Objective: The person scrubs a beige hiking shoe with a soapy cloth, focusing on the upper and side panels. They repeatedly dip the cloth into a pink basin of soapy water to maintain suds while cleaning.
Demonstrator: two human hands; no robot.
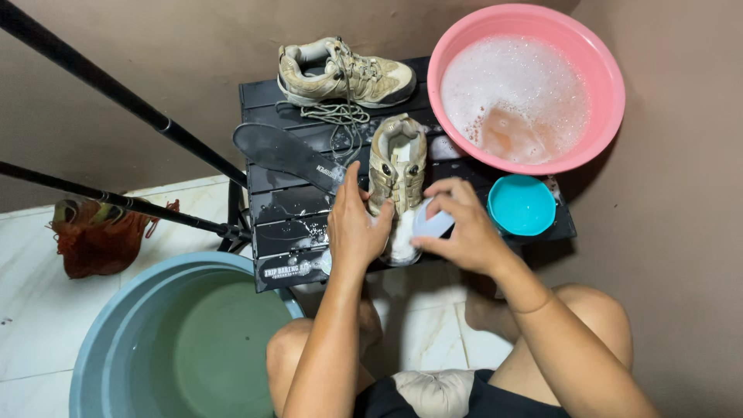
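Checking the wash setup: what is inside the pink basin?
The pink basin holds white foam over murky brownish water. Anything beneath the suds is hidden.

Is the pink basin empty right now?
No, the pink basin holds foamy, soapy water, seen beside the shoe that the left hand steadies.
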